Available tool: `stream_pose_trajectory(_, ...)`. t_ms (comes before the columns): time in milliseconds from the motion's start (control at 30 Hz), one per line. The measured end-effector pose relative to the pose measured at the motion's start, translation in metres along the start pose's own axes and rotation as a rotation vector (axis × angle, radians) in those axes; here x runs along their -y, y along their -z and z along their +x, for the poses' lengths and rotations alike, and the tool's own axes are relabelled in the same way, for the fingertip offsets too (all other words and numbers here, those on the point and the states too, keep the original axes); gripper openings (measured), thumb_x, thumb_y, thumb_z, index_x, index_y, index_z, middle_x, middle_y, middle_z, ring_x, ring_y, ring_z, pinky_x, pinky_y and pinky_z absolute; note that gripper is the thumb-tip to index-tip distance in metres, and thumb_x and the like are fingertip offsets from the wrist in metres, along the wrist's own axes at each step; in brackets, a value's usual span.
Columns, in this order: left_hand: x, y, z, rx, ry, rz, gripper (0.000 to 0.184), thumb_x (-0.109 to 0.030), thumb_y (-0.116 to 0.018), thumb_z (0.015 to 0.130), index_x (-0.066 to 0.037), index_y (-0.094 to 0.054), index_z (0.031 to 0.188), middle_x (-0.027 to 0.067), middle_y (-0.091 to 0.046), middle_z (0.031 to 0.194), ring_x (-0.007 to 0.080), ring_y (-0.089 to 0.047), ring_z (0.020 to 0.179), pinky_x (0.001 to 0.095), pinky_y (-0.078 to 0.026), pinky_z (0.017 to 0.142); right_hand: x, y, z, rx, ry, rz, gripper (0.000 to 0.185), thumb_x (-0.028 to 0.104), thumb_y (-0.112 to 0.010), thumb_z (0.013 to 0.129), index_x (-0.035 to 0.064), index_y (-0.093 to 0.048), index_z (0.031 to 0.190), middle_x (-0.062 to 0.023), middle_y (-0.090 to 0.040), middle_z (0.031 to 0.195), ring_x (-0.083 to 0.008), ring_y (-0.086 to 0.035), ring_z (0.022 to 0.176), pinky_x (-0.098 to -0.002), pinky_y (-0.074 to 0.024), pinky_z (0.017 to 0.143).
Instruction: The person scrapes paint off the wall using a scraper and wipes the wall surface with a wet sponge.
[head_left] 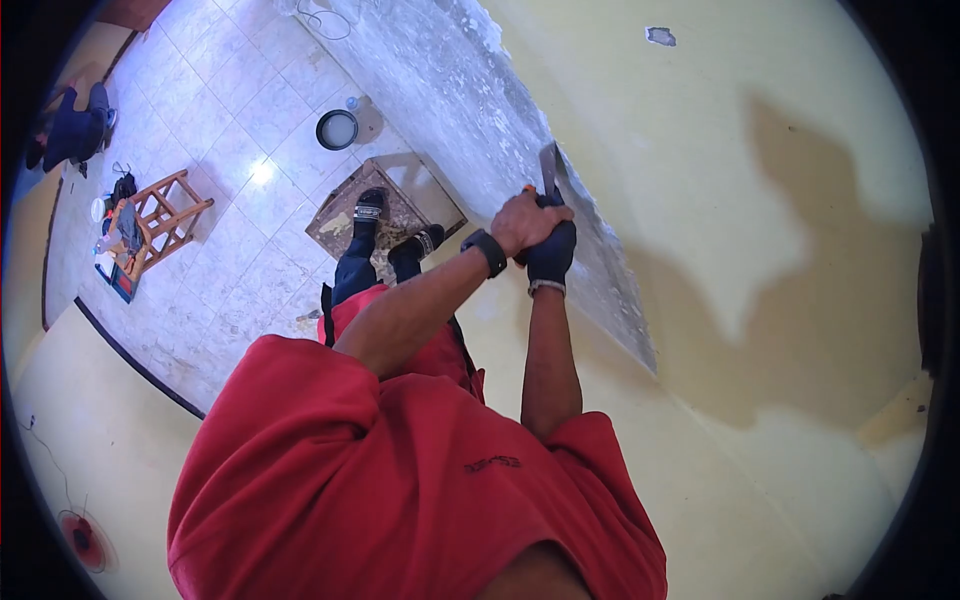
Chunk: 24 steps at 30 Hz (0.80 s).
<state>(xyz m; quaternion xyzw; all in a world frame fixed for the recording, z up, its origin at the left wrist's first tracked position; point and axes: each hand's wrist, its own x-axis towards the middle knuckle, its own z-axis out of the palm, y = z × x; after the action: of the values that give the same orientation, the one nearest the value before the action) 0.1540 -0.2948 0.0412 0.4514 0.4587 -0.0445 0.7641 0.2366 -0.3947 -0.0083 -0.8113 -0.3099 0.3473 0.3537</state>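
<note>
In the head view, a scraper (548,168) with a flat metal blade presses its edge against the wall, where the yellow paint (700,200) meets a bared grey strip (430,85). My right hand (553,253), in a dark glove, is closed round the scraper's handle. Bare, with a black watch at the wrist, my left hand (525,222) is wrapped over the handle and the right hand. Bits of orange show by the fingers; most of the handle is hidden.
My feet stand on a worn wooden platform (410,178). A black bucket (337,130) of cloudy liquid sits on the tiled floor (235,130). Left are a wooden stool (165,220) with things against it and a person in dark clothes (78,130). A fan (82,540) appears lower left.
</note>
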Motion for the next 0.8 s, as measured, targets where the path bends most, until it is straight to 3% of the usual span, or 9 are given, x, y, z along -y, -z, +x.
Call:
stream_pose_trajectory(133, -0.006, 0.009, -0.004, 0.024, 0.075, -0.075, 0.078, -0.055, -0.062, 0.071, 0.007, -0.051, 0.116, 0.0310, -0.059, 0.109, 0.0398, -0.059, 0.104, 0.0415, -0.046, 0.090, -0.007, -0.005, 0.008, -0.031, 0.135, -0.118, 0.028, 0.014, -0.047, 0.094, -0.0013, -0.053, 0.117, -0.0076, -0.062, 0.099, -0.0160, -0.060, 0.086, -0.0306, -0.0509, 0.074)
stream_pose_trajectory(233, 0.019, -0.021, 0.000, -0.095, -0.103, 0.179, 0.077, -0.055, -0.062, 0.071, 0.009, -0.052, 0.114, 0.0313, -0.059, 0.108, 0.0399, -0.059, 0.103, 0.0433, -0.047, 0.089, -0.034, 0.012, -0.012, 0.156, -0.117, 1.044, 0.030, 0.013, -0.046, 0.095, -0.0023, -0.050, 0.120, -0.0075, -0.060, 0.105, -0.0177, -0.061, 0.088, -0.0314, -0.0511, 0.075)
stream_pose_trajectory(367, -0.007, -0.001, -0.003, -0.027, 0.002, 0.041, 0.081, -0.056, -0.063, 0.070, 0.010, -0.051, 0.115, 0.0304, -0.060, 0.106, 0.0400, -0.059, 0.103, 0.0428, -0.047, 0.090, -0.011, 0.007, 0.007, 0.022, -0.001, 0.512, 0.030, 0.017, -0.044, 0.096, -0.0021, -0.051, 0.118, -0.0071, -0.061, 0.099, -0.0172, -0.059, 0.087, -0.0311, -0.0501, 0.075)
stream_pose_trajectory(400, -0.010, 0.002, -0.003, 0.003, 0.063, -0.022, 0.082, -0.057, -0.063, 0.069, 0.010, -0.051, 0.116, 0.0305, -0.060, 0.107, 0.0399, -0.059, 0.103, 0.0423, -0.047, 0.090, -0.012, 0.005, 0.007, -0.010, 0.093, 0.025, 0.031, 0.018, -0.044, 0.096, -0.0018, -0.052, 0.118, -0.0068, -0.061, 0.099, -0.0171, -0.059, 0.087, -0.0311, -0.0497, 0.074)
stream_pose_trajectory(500, 0.006, -0.014, -0.006, -0.061, -0.008, 0.080, 0.086, -0.055, -0.065, 0.070, 0.012, -0.047, 0.122, 0.0305, -0.060, 0.107, 0.0382, -0.059, 0.105, 0.0435, -0.047, 0.090, -0.004, 0.004, -0.009, -0.013, -0.006, 0.085, 0.027, 0.017, -0.043, 0.096, -0.0013, -0.053, 0.114, -0.0057, -0.061, 0.097, -0.0165, -0.059, 0.084, -0.0303, -0.0498, 0.073)
stream_pose_trajectory(567, 0.014, -0.024, -0.007, -0.054, -0.074, 0.225, 0.087, -0.055, -0.065, 0.071, 0.013, -0.048, 0.122, 0.0315, -0.059, 0.109, 0.0389, -0.058, 0.106, 0.0431, -0.046, 0.090, 0.010, 0.007, -0.024, 0.018, -0.172, 0.977, 0.025, 0.017, -0.042, 0.096, -0.0003, -0.054, 0.108, -0.0043, -0.060, 0.094, -0.0161, -0.059, 0.082, -0.0301, -0.0496, 0.072)
stream_pose_trajectory(667, 0.048, -0.036, 0.041, -0.104, -0.205, 0.218, 0.082, -0.057, -0.064, 0.070, 0.012, -0.054, 0.115, 0.0312, -0.059, 0.111, 0.0406, -0.058, 0.106, 0.0412, -0.046, 0.091, -0.020, 0.002, -0.005, -0.130, -0.022, 0.359, 0.026, 0.016, -0.058, 0.086, 0.0019, -0.061, 0.108, -0.0091, -0.066, 0.094, -0.0180, -0.062, 0.085, -0.0328, -0.0491, 0.075)
stream_pose_trajectory(700, 0.005, -0.009, 0.009, -0.091, -0.020, 0.050, 0.075, -0.055, -0.064, 0.071, 0.010, -0.059, 0.108, 0.0303, -0.059, 0.111, 0.0412, -0.058, 0.103, 0.0421, -0.045, 0.091, -0.027, 0.003, 0.006, -0.059, 0.031, 0.176, 0.028, 0.019, -0.039, 0.097, -0.0004, -0.054, 0.111, -0.0048, -0.061, 0.096, -0.0166, -0.059, 0.083, -0.0309, -0.0503, 0.074)
stream_pose_trajectory(800, 0.012, -0.005, 0.018, -0.063, -0.131, 0.203, 0.072, -0.053, -0.064, 0.070, 0.009, -0.060, 0.106, 0.0297, -0.059, 0.111, 0.0411, -0.059, 0.102, 0.0430, -0.046, 0.091, -0.015, -0.008, 0.005, -0.057, 0.068, 0.326, 0.033, 0.024, -0.037, 0.097, 0.0004, -0.054, 0.114, -0.0073, -0.060, 0.100, -0.0205, -0.059, 0.091, -0.0348, -0.0485, 0.083)
